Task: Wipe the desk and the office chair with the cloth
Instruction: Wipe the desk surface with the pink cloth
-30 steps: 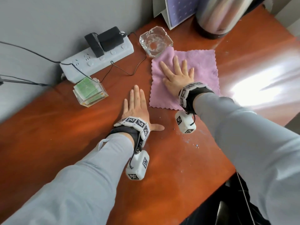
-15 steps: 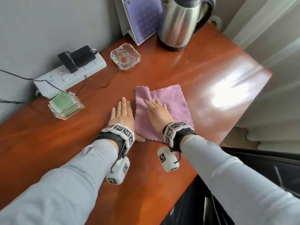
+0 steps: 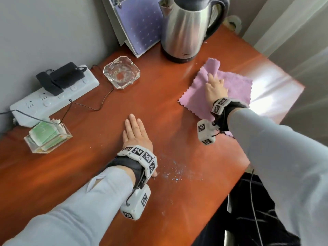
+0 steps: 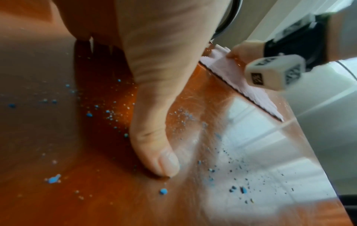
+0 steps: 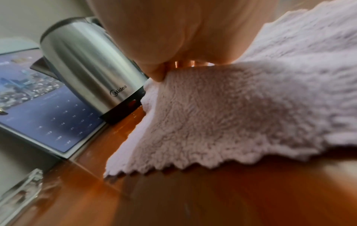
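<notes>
Cloth (image 3: 236, 89): we count 1, a pale pink-lilac fleecy square with scalloped edges, lying on the far right part of the desk (image 3: 99, 167), just near of the kettle (image 3: 184, 27) and beside a bright patch of window glare. Its far corner is rucked up into a fold; the rest lies mostly flat, with its near right corner hidden under our right sleeve.

We have 2 hands on the desk, well apart. Our right hand (image 3: 215, 87) lies on the cloth with fingers stretched out, pressing it down; in the right wrist view the thumb (image 5: 154, 67) touches the raised fold (image 5: 222, 107). Our left hand (image 3: 135, 134) lies flat on bare wood at the middle, fingers straight and together, holding nothing, thumb (image 4: 154, 137) pressed to the surface.

Around that thumb we see many small blue and white crumbs (image 4: 163, 191), scattered toward the near right edge.

Along the far and left side we count 1 kettle, 1 calendar (image 3: 140, 23), 1 glass ashtray (image 3: 121, 71), 1 power strip (image 3: 58, 96) with 2 black plugs, and 1 clear card holder (image 3: 48, 137).
</notes>
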